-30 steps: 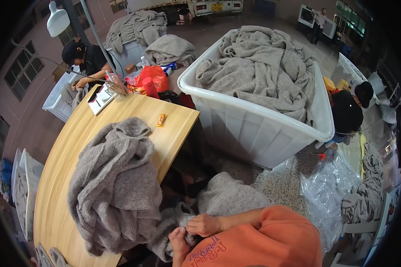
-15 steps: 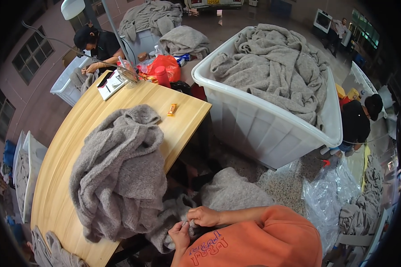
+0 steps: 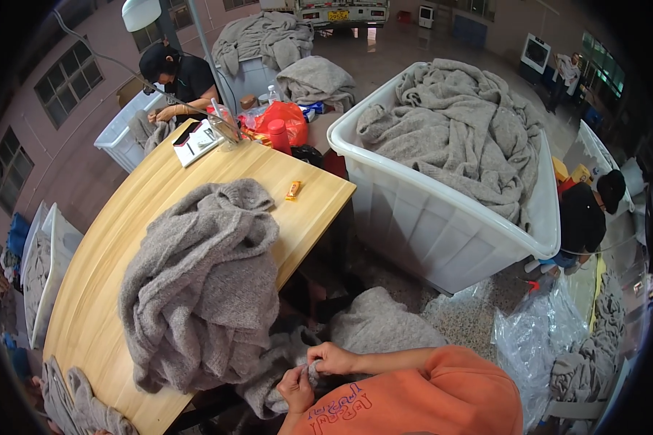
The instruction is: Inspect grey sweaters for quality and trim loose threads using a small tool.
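**The counter slides right in my view, and my fingertips part a little**

Since a second ago the counter has shifted to the right in my view, with the gray knit heap lying unchanged on it. My right hand has risen slightly from my left hand, so a bit more fabric shows between my fingertips. More of another gray knit piece has come into sight at the counter's near end.

Both my hands are closed in a pinch on a gray garment, just off the counter's right edge; I can't tell whether it touches the wood. A lighter gray knit lies farther right of the counter, beyond my right hand, and I can't make out whether the two are joined.

A small orange packet sits on the counter near its far right corner. Past that corner stands a white tub piled with gray knitwear. Beyond the counter's far end, a co-worker in black bends over gray fabric.
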